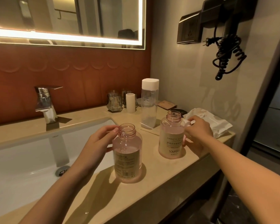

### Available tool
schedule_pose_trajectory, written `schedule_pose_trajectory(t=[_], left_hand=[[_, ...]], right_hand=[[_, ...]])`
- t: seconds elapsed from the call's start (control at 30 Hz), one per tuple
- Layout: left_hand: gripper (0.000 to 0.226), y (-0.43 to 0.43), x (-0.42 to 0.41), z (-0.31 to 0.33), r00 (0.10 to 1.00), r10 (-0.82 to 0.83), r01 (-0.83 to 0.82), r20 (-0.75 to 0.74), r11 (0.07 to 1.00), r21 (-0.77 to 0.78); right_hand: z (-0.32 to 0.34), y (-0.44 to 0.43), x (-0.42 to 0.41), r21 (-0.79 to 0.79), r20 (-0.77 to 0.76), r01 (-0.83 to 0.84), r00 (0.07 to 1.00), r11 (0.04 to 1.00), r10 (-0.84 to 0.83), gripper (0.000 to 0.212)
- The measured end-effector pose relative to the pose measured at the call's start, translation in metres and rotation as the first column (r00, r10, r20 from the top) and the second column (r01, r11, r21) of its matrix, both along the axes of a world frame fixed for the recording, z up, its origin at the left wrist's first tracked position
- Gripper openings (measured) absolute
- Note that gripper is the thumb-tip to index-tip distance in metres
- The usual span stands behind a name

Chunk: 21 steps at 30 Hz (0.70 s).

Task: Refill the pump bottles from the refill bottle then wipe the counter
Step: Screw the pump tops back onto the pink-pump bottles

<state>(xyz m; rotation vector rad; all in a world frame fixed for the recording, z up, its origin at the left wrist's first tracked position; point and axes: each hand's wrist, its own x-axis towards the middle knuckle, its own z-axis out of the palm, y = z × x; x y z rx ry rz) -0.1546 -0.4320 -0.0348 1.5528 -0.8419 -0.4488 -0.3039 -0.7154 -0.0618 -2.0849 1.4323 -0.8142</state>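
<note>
Left hand (97,146) grips the near pink plastic bottle (128,159), right hand (198,133) the far pink bottle (170,141). The clear white-capped refill bottle (149,104) stands upright toward the counter's (160,173) back edge, nearer the right hand.

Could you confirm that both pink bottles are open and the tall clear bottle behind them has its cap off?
Not quite: the head view shows the tall clear bottle with its white cap on. Both pink bottles are indeed open.

We are counting two open pink bottles (127,152) (171,138), one tall clear refill bottle (149,104), two glass tumblers (114,101) (126,94), one white packet (217,123), one faucet (44,101) and one sink (31,151).
</note>
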Motion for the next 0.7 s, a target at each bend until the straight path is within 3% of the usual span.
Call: schedule_pose_trajectory(t=[0.23, 0.33, 0.47, 0.6, 0.7], left_hand=[[0.026, -0.001, -0.001, 0.000, 1.000, -0.013, 0.013, -0.015, 1.000, -0.020], [0.025, -0.001, 0.000, 0.000, 1.000, -0.025, 0.025, -0.003, 0.999, -0.029], [0.040, 0.003, -0.002, 0.006, 0.997, 0.039, -0.034, 0.064, 0.997, -0.069], [0.038, 0.013, -0.014, 0.028, 0.986, 0.127, -0.102, 0.107, 0.972, -0.211], [0.045, 0.023, -0.029, 0.046, 0.991, 0.057, -0.022, 0.125, 0.964, -0.264]], right_hand=[[0.045, 0.008, -0.015, -0.230, 0.093, 0.026, 0.996, 0.973, -0.005, 0.044], [0.068, 0.020, -0.018, -0.344, 0.229, 0.071, 0.973, 0.936, 0.010, 0.046], [0.098, 0.055, -0.015, -0.513, 0.387, 0.045, 0.904, 0.857, 0.184, 0.048], [0.110, 0.108, -0.003, -0.683, 0.319, -0.075, 0.864, 0.726, 0.390, 0.052], [0.102, 0.149, 0.007, -0.779, 0.241, -0.130, 0.841, 0.613, 0.484, 0.056]])
